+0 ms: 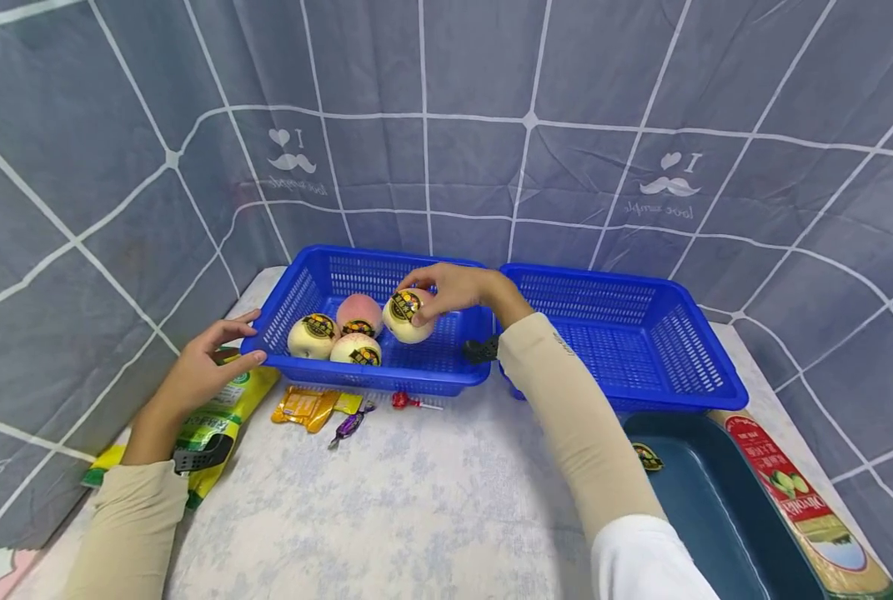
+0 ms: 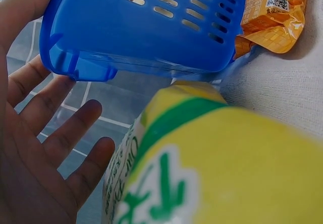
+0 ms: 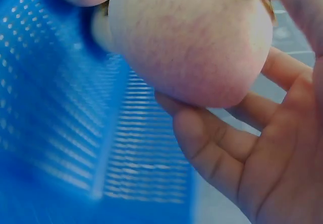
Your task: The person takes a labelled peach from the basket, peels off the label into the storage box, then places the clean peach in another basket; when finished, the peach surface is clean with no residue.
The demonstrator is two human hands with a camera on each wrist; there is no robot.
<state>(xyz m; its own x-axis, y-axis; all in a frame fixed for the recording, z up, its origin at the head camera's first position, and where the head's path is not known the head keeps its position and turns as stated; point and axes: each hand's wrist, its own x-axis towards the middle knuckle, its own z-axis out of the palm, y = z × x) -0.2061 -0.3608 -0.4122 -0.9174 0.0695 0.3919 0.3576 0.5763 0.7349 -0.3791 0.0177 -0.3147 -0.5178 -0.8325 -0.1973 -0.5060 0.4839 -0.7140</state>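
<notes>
Held peach: toward 3 o'clock inside the left basket, label facing up; whether it clears the basket's floor, I cannot tell.
Right hand: curled round that peach, pinching it between the thumb on its near side and the fingers beyond.
Left hand: fingers spread and nearly straight, thumb and some fingertips touching the rim at the same basket's 9 o'clock end.
Other peaches: grouped together, the pale peach at 9 o'clock, the pink peach at 11, the near peach at 8.
Peach handling: probably fairly light, firm under a tender skin that could bruise; the glossy label may slip under a fingertip.
Peach hold: best across its widest part, with broad, gentle pressure on bare skin.
Basket handling: looks like light, slightly flexible plastic, likely to slide if nudged; the rim corner seems a sound hold.
Around the desk: the right basket at 3 o'clock in the head view, the tray at 4, the yellow bag at 8, the lollipop near 6.
</notes>
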